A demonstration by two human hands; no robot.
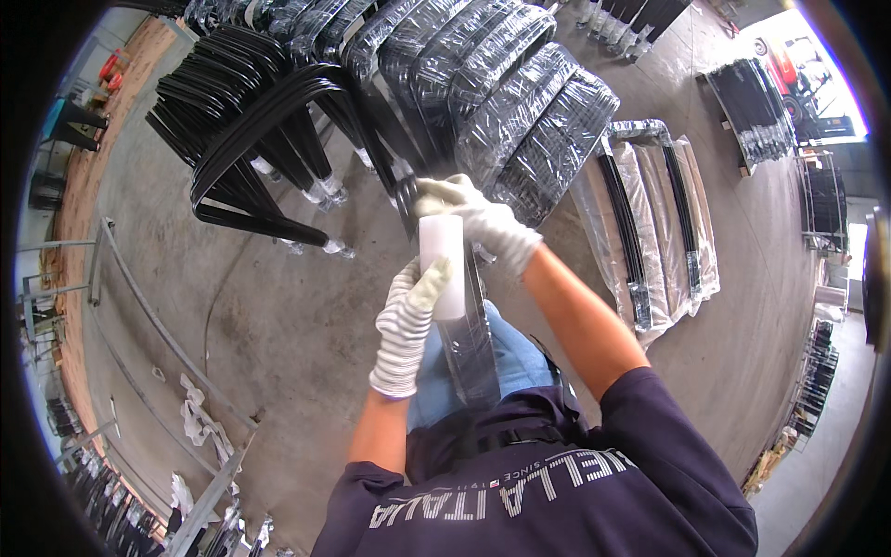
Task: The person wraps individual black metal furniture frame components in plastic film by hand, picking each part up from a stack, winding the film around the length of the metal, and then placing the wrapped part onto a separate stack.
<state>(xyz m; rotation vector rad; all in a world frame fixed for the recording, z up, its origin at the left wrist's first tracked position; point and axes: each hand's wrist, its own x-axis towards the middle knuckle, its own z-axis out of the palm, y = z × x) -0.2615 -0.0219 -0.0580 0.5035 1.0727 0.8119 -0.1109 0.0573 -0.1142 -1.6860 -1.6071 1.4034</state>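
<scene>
My left hand [406,316], in a white knit glove, is closed round a white roll of stretch film [442,269], held upright in front of me. My right hand [483,221], gloved the same, is at the roll's upper end, its fingers curled and slightly blurred beside black bent tubes [406,197]; what they grip is hidden. Below the roll, a black length wrapped in clear film [471,353] runs back toward my waist. Bent black tube frames [269,121] stand in a row at the upper left, their ends covered in clear plastic.
Film-wrapped black bundles [529,121] stand just beyond my hands. To the right, a plastic-covered stack [654,223] has black frames over it. Metal rails [162,325] and plastic scraps [206,418] lie at the left. A red vehicle [778,79] is at the far right.
</scene>
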